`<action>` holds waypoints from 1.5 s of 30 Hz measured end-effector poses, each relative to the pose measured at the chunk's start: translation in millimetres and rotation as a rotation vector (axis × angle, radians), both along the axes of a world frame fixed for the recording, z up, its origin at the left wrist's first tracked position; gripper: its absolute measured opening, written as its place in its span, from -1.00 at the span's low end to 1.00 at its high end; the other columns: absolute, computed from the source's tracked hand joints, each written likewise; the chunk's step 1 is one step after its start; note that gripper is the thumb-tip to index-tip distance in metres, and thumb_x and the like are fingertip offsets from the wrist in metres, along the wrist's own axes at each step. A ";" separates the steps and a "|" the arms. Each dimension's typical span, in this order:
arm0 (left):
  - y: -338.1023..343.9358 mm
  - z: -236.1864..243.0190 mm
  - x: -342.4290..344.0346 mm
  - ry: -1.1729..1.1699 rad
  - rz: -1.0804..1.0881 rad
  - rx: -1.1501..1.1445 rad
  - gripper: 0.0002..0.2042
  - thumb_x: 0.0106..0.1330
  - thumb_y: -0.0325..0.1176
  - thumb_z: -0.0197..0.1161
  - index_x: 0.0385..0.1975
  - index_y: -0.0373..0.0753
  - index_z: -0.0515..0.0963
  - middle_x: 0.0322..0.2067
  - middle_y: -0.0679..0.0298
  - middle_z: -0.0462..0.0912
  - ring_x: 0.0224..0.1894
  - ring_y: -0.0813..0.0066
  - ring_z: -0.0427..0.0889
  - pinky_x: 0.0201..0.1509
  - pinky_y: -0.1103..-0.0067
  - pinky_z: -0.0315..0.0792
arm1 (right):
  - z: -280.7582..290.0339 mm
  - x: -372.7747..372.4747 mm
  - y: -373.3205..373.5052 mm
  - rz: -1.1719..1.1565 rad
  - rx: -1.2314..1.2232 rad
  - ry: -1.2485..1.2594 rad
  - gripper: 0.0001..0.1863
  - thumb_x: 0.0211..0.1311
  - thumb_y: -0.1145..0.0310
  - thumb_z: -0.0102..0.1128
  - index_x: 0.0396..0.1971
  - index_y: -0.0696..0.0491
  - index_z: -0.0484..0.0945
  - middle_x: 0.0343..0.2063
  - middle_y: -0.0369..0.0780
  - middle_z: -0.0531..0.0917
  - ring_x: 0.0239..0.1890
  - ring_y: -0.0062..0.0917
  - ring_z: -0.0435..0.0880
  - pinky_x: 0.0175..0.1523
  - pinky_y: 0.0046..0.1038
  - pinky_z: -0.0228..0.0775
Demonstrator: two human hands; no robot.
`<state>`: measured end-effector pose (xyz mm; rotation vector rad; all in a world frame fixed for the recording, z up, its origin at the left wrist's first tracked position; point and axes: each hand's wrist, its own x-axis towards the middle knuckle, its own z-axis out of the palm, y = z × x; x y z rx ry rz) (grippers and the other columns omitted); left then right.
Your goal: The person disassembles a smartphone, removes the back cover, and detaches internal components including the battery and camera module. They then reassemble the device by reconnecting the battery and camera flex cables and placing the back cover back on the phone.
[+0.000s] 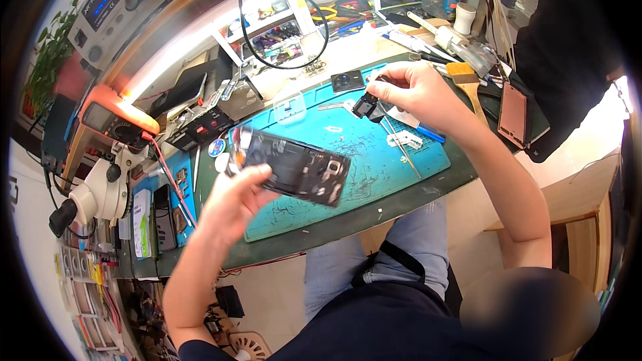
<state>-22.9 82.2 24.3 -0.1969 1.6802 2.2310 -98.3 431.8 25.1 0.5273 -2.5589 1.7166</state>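
Observation:
My left hand (235, 204) grips an opened black smartphone (304, 168) by its left end, thumb on top. The phone is tilted above the blue work mat (287, 222), its inner side up and slightly blurred. Over the mat's far right part, my right hand (420, 93) pinches a small black part (366, 106) between thumb and fingers; its exact kind is unclear. Below that hand lie a blue-handled screwdriver (431, 134), thin metal tweezers (406, 154) and a small whitish piece (406, 139). A dark camera cover piece (347, 81) rests at the mat's far edge.
An orange multimeter (107, 122) with a red lead and a white microscope-like device (97, 190) stand at left. A clear plastic box (289, 108) sits on the mat. At right are a yellow-bristled brush (461, 73) and a pink phone shell (513, 117). A black cable (326, 33) loops overhead.

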 end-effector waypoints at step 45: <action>-39.2 -57.8 -13.1 0.343 0.143 -0.274 -0.78 0.50 -0.48 0.35 0.04 -0.31 0.53 -0.05 0.17 0.73 -0.04 0.50 0.74 -0.01 0.46 0.75 | -42.4 23.2 -155.6 0.388 -0.069 -0.179 -0.86 0.35 0.46 0.45 -0.18 0.16 0.71 -0.35 -0.27 0.79 -0.39 -0.70 0.71 -0.24 -0.54 0.59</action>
